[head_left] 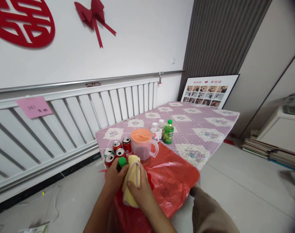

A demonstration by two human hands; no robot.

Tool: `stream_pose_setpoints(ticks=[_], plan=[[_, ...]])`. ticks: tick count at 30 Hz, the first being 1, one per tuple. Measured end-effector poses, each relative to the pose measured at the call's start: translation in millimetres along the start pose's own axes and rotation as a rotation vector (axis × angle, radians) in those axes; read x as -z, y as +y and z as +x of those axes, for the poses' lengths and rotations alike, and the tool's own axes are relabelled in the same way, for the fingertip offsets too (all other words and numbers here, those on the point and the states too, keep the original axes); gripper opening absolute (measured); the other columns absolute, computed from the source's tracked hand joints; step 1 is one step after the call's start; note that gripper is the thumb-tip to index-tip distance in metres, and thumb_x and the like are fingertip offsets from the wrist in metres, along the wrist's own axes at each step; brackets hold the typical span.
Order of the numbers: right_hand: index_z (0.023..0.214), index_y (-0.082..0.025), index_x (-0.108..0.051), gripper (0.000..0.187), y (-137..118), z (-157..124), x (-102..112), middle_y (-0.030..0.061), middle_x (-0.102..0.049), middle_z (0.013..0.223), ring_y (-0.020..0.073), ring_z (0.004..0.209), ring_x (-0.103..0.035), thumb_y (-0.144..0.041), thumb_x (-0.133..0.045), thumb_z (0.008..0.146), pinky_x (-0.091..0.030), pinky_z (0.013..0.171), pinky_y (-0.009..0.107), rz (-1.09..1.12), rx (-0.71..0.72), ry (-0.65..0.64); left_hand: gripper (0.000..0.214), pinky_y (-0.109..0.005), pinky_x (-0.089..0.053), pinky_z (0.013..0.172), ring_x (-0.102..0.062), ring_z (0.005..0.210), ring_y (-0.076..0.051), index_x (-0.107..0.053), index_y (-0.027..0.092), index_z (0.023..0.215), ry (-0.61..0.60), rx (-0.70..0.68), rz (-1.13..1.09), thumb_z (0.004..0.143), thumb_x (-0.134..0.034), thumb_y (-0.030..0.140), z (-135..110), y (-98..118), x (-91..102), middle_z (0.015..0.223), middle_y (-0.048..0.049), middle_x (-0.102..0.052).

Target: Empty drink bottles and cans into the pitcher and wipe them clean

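Note:
My left hand [114, 177] is closed around a bottle with a green cap [122, 161]; the hand and cloth hide most of its body. My right hand [143, 191] grips a folded yellow cloth [131, 194] with a pale purple edge, pressed against the bottle's side. Both hands are over a red plastic sheet [173, 181] at the table's near edge. Just beyond them stand several opened drink cans [120, 153], mostly red. To the right of the cans is a clear pitcher [141, 150] with an orange lid.
Behind the pitcher stand two white-capped bottles [155, 132] and a green bottle [168, 132]. A patterned cloth covers the table [193, 139]. A white radiator [76, 113] runs along the wall at left. A framed photo board [208, 92] leans at the far end.

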State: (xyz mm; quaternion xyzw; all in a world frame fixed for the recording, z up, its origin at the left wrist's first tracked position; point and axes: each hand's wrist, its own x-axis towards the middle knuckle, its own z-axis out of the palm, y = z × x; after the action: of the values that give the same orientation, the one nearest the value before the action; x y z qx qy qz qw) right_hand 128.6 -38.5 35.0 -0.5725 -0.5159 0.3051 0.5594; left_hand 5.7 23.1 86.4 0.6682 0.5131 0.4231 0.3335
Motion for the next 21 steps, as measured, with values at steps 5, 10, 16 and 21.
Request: stream_pose_setpoints(ticks=[5,10,16,21], plan=[[0.145,-0.018,-0.035,0.075,39,-3,-1,0.0128,-0.046,0.146,0.0258,0.135,-0.044,-0.020,-0.056,0.073,-0.034,0.113,0.043,0.051,-0.140,-0.065,0.022,-0.031,-0.050,0.073,-0.065,0.078,-0.021,-0.060,0.022,0.093,-0.030,0.056,-0.080,0.076,-0.063,0.036,2,-5,-2.9,0.084,-0.0003,-0.070],[0.146,-0.016,-0.034,0.076,39,-2,3,0.0132,-0.043,0.148,0.0231,0.138,-0.040,-0.020,-0.055,0.073,-0.029,0.115,0.041,0.004,-0.164,-0.098,0.035,-0.032,-0.051,0.076,-0.064,0.080,-0.020,-0.059,0.019,0.106,-0.060,0.061,-0.188,0.075,-0.063,0.035,5,-10,-6.0,0.090,-0.0028,-0.069],[0.148,-0.016,-0.029,0.074,43,-5,3,0.0135,-0.038,0.152,0.0233,0.141,-0.034,-0.027,-0.055,0.079,-0.026,0.117,0.042,-0.044,-0.169,-0.112,0.031,-0.030,-0.052,0.076,-0.065,0.081,-0.020,-0.061,0.021,0.103,-0.053,0.023,-0.222,0.074,-0.064,0.031,5,-13,-9.1,0.091,-0.0023,-0.070],[0.147,-0.020,-0.034,0.072,65,-11,5,0.0107,-0.040,0.152,0.0250,0.140,-0.036,-0.030,-0.059,0.081,-0.028,0.116,0.043,-0.075,-0.143,-0.094,0.030,-0.032,-0.052,0.084,-0.065,0.092,-0.022,-0.061,0.021,0.106,-0.037,0.034,-0.236,0.076,-0.061,0.028,2,-16,-13.4,0.101,-0.0046,-0.070]])
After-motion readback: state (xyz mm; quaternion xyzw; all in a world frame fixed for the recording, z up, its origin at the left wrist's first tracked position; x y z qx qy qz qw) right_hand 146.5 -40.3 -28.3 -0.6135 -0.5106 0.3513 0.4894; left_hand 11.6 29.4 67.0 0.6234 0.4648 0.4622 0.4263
